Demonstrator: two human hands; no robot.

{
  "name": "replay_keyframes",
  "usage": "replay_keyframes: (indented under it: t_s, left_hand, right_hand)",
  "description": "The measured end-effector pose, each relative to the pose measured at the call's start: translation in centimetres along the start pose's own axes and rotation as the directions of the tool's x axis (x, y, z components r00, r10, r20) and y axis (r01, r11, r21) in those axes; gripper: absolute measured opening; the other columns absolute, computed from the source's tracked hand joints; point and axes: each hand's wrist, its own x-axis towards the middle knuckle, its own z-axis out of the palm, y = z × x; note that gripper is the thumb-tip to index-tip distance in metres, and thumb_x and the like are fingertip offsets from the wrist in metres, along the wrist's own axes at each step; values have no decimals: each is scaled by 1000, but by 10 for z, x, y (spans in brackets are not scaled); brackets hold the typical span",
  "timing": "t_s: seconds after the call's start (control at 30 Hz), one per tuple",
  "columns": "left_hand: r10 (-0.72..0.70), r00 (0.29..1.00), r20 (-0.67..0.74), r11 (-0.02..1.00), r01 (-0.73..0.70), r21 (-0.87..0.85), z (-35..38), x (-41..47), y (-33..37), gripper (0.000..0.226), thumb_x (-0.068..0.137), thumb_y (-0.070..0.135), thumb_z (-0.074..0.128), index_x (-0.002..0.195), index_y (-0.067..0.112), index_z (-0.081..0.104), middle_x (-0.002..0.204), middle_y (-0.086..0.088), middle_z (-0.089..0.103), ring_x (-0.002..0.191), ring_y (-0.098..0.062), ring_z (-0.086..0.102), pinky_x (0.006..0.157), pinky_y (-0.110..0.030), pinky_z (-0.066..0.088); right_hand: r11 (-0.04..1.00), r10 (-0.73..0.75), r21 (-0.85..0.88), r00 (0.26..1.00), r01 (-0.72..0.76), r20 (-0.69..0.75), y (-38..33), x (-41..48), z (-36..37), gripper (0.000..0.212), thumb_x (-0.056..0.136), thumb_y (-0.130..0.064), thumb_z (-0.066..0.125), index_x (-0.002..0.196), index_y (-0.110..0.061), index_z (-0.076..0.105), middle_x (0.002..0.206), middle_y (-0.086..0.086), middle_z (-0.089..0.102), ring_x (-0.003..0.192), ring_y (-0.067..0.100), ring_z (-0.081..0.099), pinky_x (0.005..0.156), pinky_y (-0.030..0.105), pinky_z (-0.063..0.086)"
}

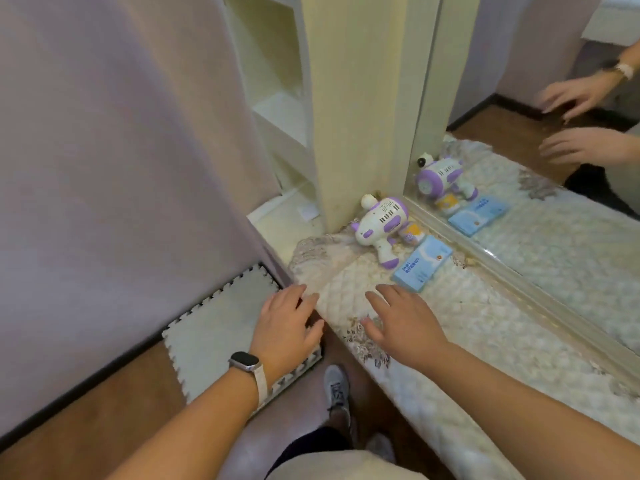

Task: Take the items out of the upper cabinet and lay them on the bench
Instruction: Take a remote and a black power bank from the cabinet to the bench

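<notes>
Our right grip (398, 320) is released, fingers spread over the cream quilted bench (485, 323) and holding nothing. Our left grip (287, 327) is released too, at the bench's near corner. Just past the right fingertips a flat pale-blue cardboard box (422, 263) lies with its long axis running diagonally toward the mirror (554, 237). Touching it, a white-and-purple plastic toy blaster (381, 225) lies on its side, handle toward us.
</notes>
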Motion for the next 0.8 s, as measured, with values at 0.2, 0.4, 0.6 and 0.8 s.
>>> replay_keyframes:
  t_s: [0.2, 0.4, 0.6, 0.8]
  left_hand:
    - [-149, 985, -87, 987, 153, 47, -25, -84, -26, 46, 86, 46, 50, 125, 23, 59, 131, -7, 59, 120, -27, 54, 100, -41, 42]
    - [-206, 952, -227, 975, 219, 32, -48, -158, -55, 41, 88, 44, 54, 122, 22, 61, 131, -6, 59, 122, -26, 53, 101, -45, 43]
    - [-341, 881, -327, 927, 373, 38, -75, -248, -100, 39, 88, 43, 51, 119, 23, 63, 128, -3, 61, 122, -23, 53, 103, -43, 40]
    - [-515, 787, -341, 839, 544, -10, -96, -380, -156, 42, 89, 44, 49, 122, 24, 63, 131, -3, 60, 126, -25, 52, 106, -47, 39]
  right_hand:
    - [960, -278, 29, 960, 278, -1, -77, -7, -8, 50, 86, -51, 47, 120, -17, 60, 117, 5, 62, 108, 27, 57, 85, 41, 50]
    - [875, -483, 8, 875, 483, 3, -144, -13, -13, 51, 90, -53, 42, 124, -19, 60, 126, 2, 60, 117, 25, 53, 95, 40, 46]
    - [766, -643, -15, 765, 643, -42, -241, -21, -12, 47, 90, -52, 46, 117, -18, 63, 121, 4, 63, 111, 26, 58, 88, 41, 50]
    - [665, -747, -37, 664, 746, -47, -377, -60, 1, 49, 89, -52, 44, 116, -17, 64, 116, 4, 65, 106, 28, 60, 86, 40, 49]
